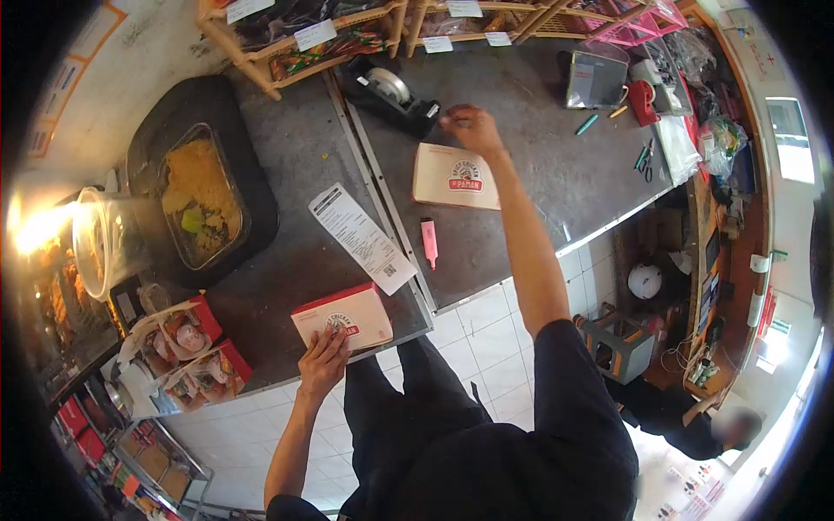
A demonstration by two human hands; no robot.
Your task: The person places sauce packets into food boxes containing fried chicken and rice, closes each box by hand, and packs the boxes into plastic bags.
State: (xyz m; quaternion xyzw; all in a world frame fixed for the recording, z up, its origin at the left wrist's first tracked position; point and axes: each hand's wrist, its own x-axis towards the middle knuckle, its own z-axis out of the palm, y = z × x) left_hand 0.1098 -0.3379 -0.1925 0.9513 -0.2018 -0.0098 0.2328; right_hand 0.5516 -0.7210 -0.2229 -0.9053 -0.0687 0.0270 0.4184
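Counter (291,161): dark grey top in two sections, a pale metal strip (375,174) along the seam, white floor tiles (469,330) below its near edge.
Left hand (323,358): fingers laid over the printed face of a red-sided box; whether it grips cannot be told.
Red-sided box (365,315): at the near edge of the left section, a chicken logo partly behind the fingers.
Right hand (473,128): well apart from the left, arm stretched across the right section, fingers curled at the front end of a black tape dispenser (391,95); I cannot tell whether they touch it or pinch anything.
Second box (452,176): flat on the right section, just below the right hand, its logo reading "PAMAN", one side covered by the forearm.
Receipt (360,236): printed strip slanting between the boxes, its lower end near the seam.
Pink marker (429,243): near the second box.
Black tray (256,195): left section, around a clear tub (233,217) of yellow-brown crumbly food with something green on it.
Far right of counter: teal pen (586,124), scissors (646,167), red stapler-like object (643,102).
Behind: bamboo rack (405,22) with white labels.
Lower right: another person (673,421) in dark clothes.
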